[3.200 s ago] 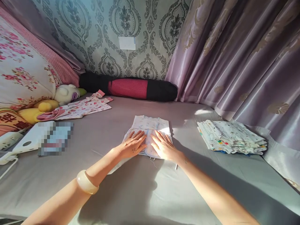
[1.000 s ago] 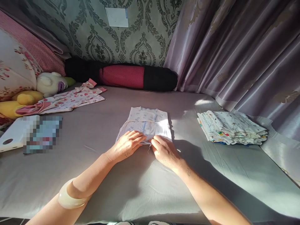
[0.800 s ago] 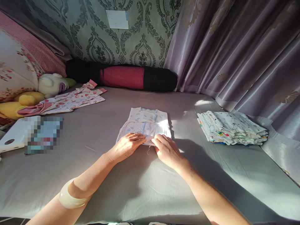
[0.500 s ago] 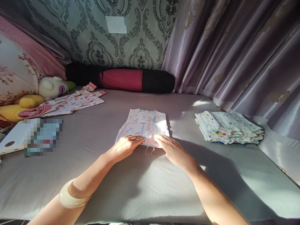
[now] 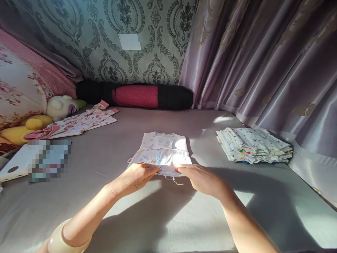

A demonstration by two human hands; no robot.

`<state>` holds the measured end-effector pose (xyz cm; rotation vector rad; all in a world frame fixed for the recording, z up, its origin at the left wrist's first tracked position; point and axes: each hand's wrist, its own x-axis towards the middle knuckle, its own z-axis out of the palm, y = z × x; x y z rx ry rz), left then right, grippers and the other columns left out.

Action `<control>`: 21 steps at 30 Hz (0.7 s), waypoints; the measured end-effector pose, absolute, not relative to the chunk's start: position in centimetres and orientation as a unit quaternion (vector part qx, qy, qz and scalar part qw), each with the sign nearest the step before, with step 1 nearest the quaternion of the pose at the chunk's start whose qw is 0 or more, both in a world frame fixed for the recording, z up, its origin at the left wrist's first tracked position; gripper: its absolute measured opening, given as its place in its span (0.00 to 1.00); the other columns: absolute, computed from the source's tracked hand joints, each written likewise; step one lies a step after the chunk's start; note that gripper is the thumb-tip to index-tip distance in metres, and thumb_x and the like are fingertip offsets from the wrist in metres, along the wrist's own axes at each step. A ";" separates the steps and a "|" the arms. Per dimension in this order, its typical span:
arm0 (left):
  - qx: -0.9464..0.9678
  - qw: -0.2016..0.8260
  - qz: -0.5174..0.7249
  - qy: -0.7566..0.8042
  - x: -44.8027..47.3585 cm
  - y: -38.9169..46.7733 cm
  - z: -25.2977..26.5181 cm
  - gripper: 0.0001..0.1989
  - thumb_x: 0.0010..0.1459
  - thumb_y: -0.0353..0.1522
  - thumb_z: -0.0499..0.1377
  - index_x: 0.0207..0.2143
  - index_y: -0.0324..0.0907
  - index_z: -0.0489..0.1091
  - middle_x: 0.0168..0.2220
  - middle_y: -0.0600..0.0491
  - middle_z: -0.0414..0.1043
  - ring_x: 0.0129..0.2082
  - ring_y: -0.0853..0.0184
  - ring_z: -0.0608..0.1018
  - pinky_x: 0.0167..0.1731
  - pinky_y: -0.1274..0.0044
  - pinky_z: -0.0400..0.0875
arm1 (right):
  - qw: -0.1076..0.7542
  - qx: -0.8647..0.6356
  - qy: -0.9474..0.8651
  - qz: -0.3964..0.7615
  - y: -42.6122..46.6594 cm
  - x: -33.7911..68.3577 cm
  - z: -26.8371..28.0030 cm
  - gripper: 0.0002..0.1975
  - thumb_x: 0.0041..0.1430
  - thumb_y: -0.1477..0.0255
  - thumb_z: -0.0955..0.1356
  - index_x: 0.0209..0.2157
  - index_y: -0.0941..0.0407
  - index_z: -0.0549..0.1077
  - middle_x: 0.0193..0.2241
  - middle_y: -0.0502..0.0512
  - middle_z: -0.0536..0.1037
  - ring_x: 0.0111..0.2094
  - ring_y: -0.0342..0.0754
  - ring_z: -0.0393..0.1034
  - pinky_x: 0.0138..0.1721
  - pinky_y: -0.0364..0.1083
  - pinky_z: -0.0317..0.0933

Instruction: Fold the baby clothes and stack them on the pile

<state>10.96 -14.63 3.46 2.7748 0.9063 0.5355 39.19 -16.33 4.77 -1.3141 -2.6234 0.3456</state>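
Observation:
A small white baby garment (image 5: 165,144) with a pale blue print and blue trim lies flat on the grey bed sheet (image 5: 184,218), its sleeves folded in. At its near edge, my left hand (image 5: 143,175) pinches the left side of the hem between thumb and fingers. Opposite it, my right hand (image 5: 201,177) grips the right side of the hem in the same way. The fingertips of both hands are partly tucked behind the cloth. Loose ties trail from the near edge between the hands.
A stack of folded white clothes (image 5: 254,146) sits to the right near the curtain (image 5: 250,52). Leftward lie a pink-trimmed printed garment (image 5: 84,121), plush toys (image 5: 61,107) and a white box-like item (image 5: 15,161). A black-and-red bolster (image 5: 137,96) rests against the wall.
My hands have gone from resting flat on the garment's lower part to gripping its near hem, which is slightly raised. The camera view has tilted up a little.

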 end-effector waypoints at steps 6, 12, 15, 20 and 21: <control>0.924 0.055 0.108 0.362 11.7 -12.4 5.1 0.15 0.69 0.31 0.46 0.36 0.44 0.72 0.29 0.54 0.75 0.29 0.66 0.77 0.30 0.77 0.68 | 0.016 -0.540 -0.832 0.129 -14.7 38.8 6.5 0.20 0.61 0.83 0.59 0.42 0.49 0.76 0.42 0.50 0.81 0.42 0.47 0.74 0.37 0.43 0.59; 0.917 0.022 0.051 0.395 13.2 -8.3 6.5 0.11 0.66 0.30 0.51 0.33 0.43 0.72 0.33 0.50 0.77 0.34 0.64 0.79 0.35 0.77 0.69 | 0.017 -0.621 -0.781 0.068 -12.2 38.3 6.6 0.09 0.67 0.72 0.62 0.35 0.52 0.73 0.37 0.53 0.80 0.40 0.49 0.74 0.33 0.43 0.52; 0.907 0.013 0.003 0.421 14.1 -6.3 7.1 0.10 0.63 0.28 0.53 0.34 0.43 0.74 0.37 0.49 0.79 0.38 0.63 0.79 0.39 0.75 0.70 | 0.021 -0.645 -0.762 0.049 -10.8 38.1 5.9 0.09 0.68 0.70 0.62 0.40 0.52 0.74 0.41 0.55 0.80 0.43 0.52 0.73 0.34 0.44 0.54; 0.897 0.017 -0.069 0.436 15.2 -3.4 7.2 0.10 0.62 0.30 0.55 0.38 0.45 0.77 0.41 0.48 0.80 0.42 0.60 0.80 0.41 0.74 0.70 | 0.034 -0.676 -0.736 0.038 -8.7 38.0 4.7 0.08 0.68 0.68 0.62 0.43 0.52 0.73 0.42 0.57 0.80 0.45 0.53 0.74 0.34 0.45 0.55; 0.897 0.020 -0.072 0.436 15.3 -2.8 7.1 0.11 0.61 0.30 0.55 0.39 0.46 0.77 0.41 0.48 0.80 0.42 0.60 0.80 0.41 0.74 0.70 | 0.038 -0.679 -0.732 0.038 -8.4 38.0 4.5 0.08 0.68 0.69 0.62 0.43 0.52 0.72 0.42 0.57 0.80 0.44 0.53 0.74 0.34 0.45 0.55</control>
